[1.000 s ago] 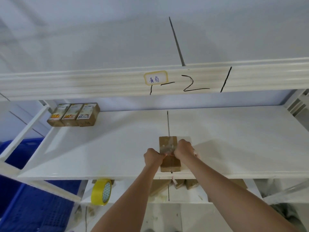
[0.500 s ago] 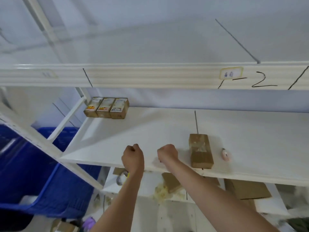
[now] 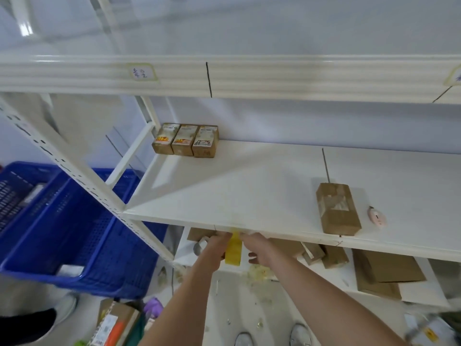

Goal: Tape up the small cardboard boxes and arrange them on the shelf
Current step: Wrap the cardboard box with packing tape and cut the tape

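Head: yellow tape (image 3: 233,252) betw. hands (image 3: 239,248)

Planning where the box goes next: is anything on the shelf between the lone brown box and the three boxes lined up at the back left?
Nothing visible: bare shelf lies between the box and the row of three boxes. The small pink item sits on its other side.

Small cardboard boxes on the white shelf (image 3: 249,186)
Taped brown box (image 3: 337,208) lies flat near the front edge; three labelled boxes (image 3: 185,143) stand touching at back left.
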`<state>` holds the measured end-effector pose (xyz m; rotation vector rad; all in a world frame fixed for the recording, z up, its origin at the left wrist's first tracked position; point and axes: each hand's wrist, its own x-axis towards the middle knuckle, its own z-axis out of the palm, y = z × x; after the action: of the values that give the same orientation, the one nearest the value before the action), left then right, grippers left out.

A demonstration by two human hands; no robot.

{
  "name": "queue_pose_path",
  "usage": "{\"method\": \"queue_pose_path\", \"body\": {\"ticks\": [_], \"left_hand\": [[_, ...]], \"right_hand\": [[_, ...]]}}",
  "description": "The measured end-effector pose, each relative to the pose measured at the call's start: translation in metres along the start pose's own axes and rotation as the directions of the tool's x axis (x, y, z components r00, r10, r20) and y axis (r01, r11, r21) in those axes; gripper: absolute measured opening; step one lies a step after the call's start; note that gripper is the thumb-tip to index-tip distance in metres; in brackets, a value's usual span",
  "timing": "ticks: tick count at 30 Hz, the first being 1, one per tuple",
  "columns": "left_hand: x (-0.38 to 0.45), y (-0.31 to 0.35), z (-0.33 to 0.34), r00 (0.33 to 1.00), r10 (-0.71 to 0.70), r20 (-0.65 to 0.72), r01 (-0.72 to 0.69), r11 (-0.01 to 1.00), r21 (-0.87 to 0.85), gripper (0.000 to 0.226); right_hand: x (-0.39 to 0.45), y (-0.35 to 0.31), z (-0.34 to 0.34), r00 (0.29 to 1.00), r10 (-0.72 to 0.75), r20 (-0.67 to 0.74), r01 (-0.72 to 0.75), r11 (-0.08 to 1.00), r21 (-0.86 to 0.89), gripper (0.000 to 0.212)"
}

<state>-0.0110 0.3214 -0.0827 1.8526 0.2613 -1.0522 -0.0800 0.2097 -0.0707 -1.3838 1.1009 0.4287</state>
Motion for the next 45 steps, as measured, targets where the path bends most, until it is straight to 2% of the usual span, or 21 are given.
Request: {"method": "queue_pose_path", "body": {"ticks": [3, 7, 12, 15, 19, 23, 26, 28, 31, 33, 35, 38, 41, 45], "left_hand": [[-0.001, -0.003, -0.003, 0.998, 0.049, 0.027, -0.049, 0.998, 0.025, 0.044], [-0.002, -0.007, -0.002, 0.998, 0.03, -0.063, -0.023, 0.993, 0.117, 0.033], [-0.002, 0.0, -0.002, 0.995, -0.021, -0.095, 0.024, 0.999, 0.032, 0.031], [-0.003, 0.003, -0.005, 0.997, -0.033, -0.073, 0.032, 0.999, -0.015, 0.045], [-0.005, 0.014, -0.008, 0.999, -0.035, -0.037, 0.034, 0.999, -0.034, 0.051], [-0.017, -0.009, -0.014, 0.998, -0.007, -0.062, 0.025, 0.954, 0.299, 0.057], [-0.026, -0.035, -0.026, 0.995, -0.06, -0.075, 0.075, 0.973, 0.219, 0.06], [-0.022, -0.031, -0.036, 0.998, -0.027, -0.057, 0.041, 0.965, 0.259, 0.056], [-0.021, -0.01, -0.052, 0.989, 0.142, -0.047, -0.121, 0.945, 0.302, 0.039], [-0.021, 0.005, -0.058, 0.972, 0.236, 0.0, -0.226, 0.931, 0.285, 0.023], [-0.023, 0.019, -0.061, 0.964, 0.265, 0.005, -0.254, 0.917, 0.307, 0.012], [-0.023, 0.035, -0.058, 0.966, 0.26, -0.004, -0.238, 0.889, 0.39, 0.022], [-0.025, 0.042, -0.049, 0.957, 0.288, 0.036, -0.277, 0.87, 0.407, 0.021], [-0.026, 0.049, -0.04, 0.944, 0.318, 0.089, -0.327, 0.866, 0.377, 0.019]], "right_hand": [[0.006, -0.001, 0.008, 1.0, 0.01, -0.016, -0.009, 0.998, 0.054, 0.057], [0.017, -0.004, 0.012, 0.992, 0.007, -0.124, 0.013, 0.987, 0.16, 0.042], [0.021, -0.008, 0.011, 0.974, 0.032, -0.225, 0.013, 0.98, 0.197, 0.027], [0.022, -0.008, 0.013, 0.973, 0.062, -0.22, 0.005, 0.957, 0.289, 0.027], [0.015, -0.017, 0.013, 0.981, 0.044, -0.19, 0.024, 0.94, 0.341, 0.028], [0.001, -0.036, 0.018, 0.998, 0.006, -0.064, 0.016, 0.941, 0.337, 0.03], [-0.006, -0.056, 0.025, 0.999, -0.03, -0.044, 0.038, 0.98, 0.197, 0.03], [-0.008, -0.066, 0.025, 0.992, -0.102, -0.075, 0.107, 0.991, 0.076, 0.029], [-0.007, -0.061, 0.015, 0.987, -0.164, -0.003, 0.162, 0.977, -0.141, 0.037], [-0.005, -0.048, 0.005, 0.989, -0.129, 0.075, 0.142, 0.969, -0.203, 0.046], [-0.003, -0.034, -0.004, 0.979, -0.055, 0.198, 0.081, 0.989, -0.126, 0.051], [-0.002, -0.023, -0.011, 0.935, -0.023, 0.353, -0.022, 0.992, 0.122, 0.04], [-0.003, -0.022, -0.016, 0.954, -0.094, 0.286, 0.031, 0.976, 0.217, 0.023], [-0.007, -0.019, -0.035, 0.979, -0.15, 0.139, 0.126, 0.978, 0.168, 0.014]]}}
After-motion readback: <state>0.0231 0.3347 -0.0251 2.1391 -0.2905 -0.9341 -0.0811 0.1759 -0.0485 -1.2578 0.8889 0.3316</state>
